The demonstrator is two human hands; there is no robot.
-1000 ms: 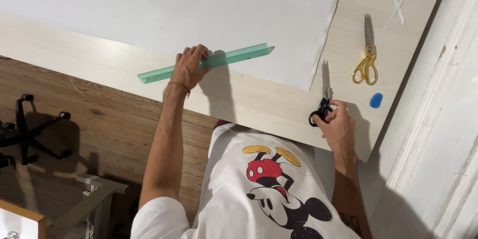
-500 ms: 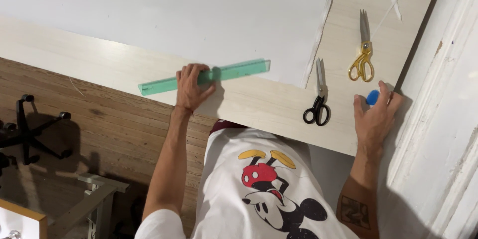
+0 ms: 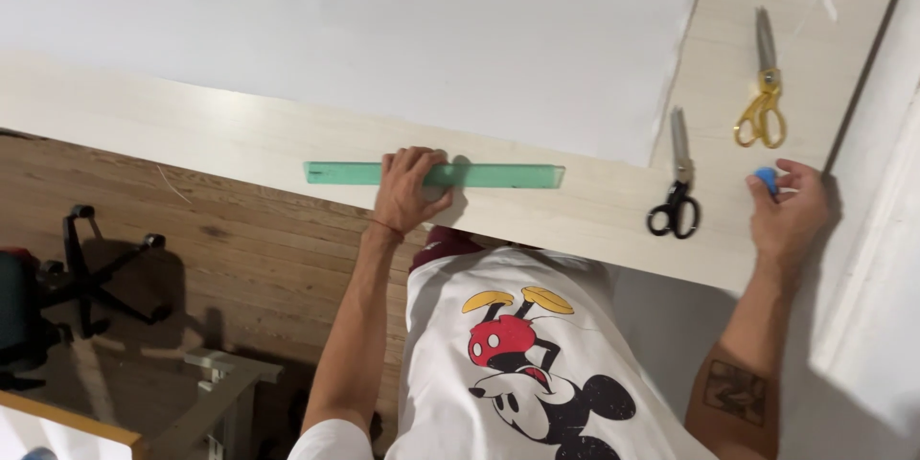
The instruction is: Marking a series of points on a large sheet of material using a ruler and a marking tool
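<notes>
Left hand (image 3: 407, 194) grip pressed flat on green ruler (image 3: 436, 175) — right hand (image 3: 788, 216) pinching blue chalk (image 3: 766, 178), half hidden.

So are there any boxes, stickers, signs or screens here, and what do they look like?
No boxes, stickers, signs or screens show.
The only picture is a cartoon print on the person's white shirt, low in the middle: red, yellow and black.
The table holds only plain things: white sheet, green ruler under the left hand, black scissors, yellow scissors, small blue piece at the right hand.
</notes>
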